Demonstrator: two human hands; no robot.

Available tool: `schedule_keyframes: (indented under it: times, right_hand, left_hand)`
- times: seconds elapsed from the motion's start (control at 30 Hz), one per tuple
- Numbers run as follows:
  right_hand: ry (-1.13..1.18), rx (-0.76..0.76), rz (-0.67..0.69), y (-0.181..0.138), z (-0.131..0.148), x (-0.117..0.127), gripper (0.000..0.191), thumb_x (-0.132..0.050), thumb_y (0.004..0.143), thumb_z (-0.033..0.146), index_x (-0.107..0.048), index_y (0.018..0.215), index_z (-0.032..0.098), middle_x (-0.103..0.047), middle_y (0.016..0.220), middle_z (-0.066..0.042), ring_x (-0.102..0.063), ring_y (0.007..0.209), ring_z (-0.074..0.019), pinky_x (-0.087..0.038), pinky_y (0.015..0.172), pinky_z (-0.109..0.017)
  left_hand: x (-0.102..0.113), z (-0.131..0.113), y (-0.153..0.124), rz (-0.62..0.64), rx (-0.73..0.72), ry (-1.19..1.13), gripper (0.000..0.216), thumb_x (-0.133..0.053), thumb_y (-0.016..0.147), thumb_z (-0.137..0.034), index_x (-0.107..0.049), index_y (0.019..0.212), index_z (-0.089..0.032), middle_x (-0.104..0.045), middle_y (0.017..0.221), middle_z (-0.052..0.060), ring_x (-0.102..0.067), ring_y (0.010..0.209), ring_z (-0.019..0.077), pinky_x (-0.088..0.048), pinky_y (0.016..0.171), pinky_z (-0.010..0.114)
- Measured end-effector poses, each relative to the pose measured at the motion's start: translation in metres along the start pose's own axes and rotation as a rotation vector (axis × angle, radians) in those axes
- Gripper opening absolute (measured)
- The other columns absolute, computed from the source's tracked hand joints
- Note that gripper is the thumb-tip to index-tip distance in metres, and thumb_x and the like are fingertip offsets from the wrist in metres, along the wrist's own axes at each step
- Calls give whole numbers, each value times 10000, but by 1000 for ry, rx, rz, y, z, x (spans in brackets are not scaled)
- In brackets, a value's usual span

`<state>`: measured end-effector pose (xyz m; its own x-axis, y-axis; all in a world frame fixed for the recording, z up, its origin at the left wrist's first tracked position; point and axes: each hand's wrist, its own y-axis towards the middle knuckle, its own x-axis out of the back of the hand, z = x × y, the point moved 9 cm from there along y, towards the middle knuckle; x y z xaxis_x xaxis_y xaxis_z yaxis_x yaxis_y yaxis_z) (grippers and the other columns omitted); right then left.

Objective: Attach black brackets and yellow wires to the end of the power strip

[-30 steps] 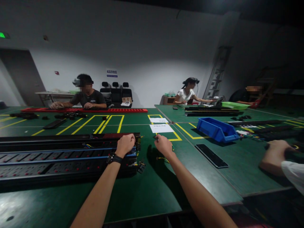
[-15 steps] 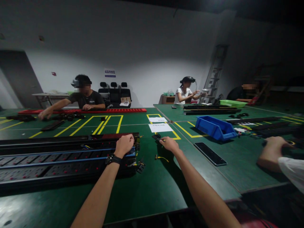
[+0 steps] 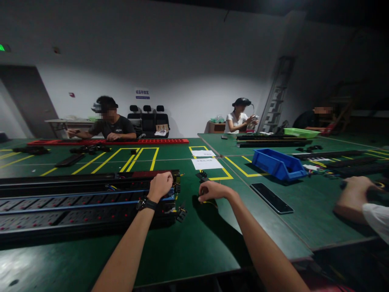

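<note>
A stack of long black power strips [image 3: 75, 202] with red switches and blue stripes lies across the green table [image 3: 194, 239] on my left. My left hand [image 3: 160, 185], with a watch on its wrist, is closed in a fist on the right end of the top strip. My right hand [image 3: 212, 190] hovers low just right of that end, fingers curled down onto a small part with a yellow wire [image 3: 209, 201] lying on the table. A small black connector [image 3: 201, 175] sits just beyond this hand. Another loose black clip [image 3: 181, 212] lies at the stack's end.
White paper labels [image 3: 206, 163] lie inside yellow floor-tape boxes. A blue bin [image 3: 278, 164] and a flat black panel [image 3: 271, 198] sit to the right. Another person's hand [image 3: 354, 196] rests at the far right. Three people work at the far tables, one behind a red strip [image 3: 109, 141].
My right hand drew back from the small black connector toward me and now curls over the yellow-wired part. My left fist has stayed on the strip's end.
</note>
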<state>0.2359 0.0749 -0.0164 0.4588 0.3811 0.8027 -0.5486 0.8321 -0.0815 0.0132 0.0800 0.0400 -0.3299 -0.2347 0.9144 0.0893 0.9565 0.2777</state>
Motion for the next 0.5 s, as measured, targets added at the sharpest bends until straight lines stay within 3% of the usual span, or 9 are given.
schedule_keyframes:
  times: [0.1, 0.2, 0.4, 0.5]
  right_hand:
    - [-42, -16, 95, 1, 6, -16, 318, -856, 624, 232, -765, 926, 189, -708, 761, 4, -611, 644, -141, -404, 564, -226]
    - [-68, 37, 54, 5, 16, -20, 161, -758, 705, 131, -767, 855, 189, -693, 711, 16, -602, 621, -127, -400, 571, -219]
    - [-61, 84, -187, 13, 22, -4, 187, -684, 787, 137, -772, 950, 165, -710, 771, -15, -607, 684, -137, -407, 631, -232]
    - [122, 127, -334, 15, 23, 10, 153, -649, 847, 221, -758, 926, 148, -701, 786, -27, -594, 708, -141, -419, 660, -247]
  left_hand:
    - [0, 0, 0, 5, 8, 9, 288, -440, 941, -276, -726, 918, -253, -768, 938, 54, -699, 861, 217, -482, 741, 276]
    - [0, -1, -1, 2, 9, 15, 296, -435, 944, -277, -729, 924, -256, -770, 947, 56, -702, 863, 216, -482, 743, 276]
    - [-1, 0, -1, -4, 10, 21, 296, -432, 938, -282, -726, 914, -261, -768, 949, 64, -703, 874, 230, -483, 766, 296]
    - [0, -1, -1, -8, 6, 15, 283, -436, 935, -283, -715, 892, -260, -765, 927, 56, -702, 859, 226, -475, 744, 287]
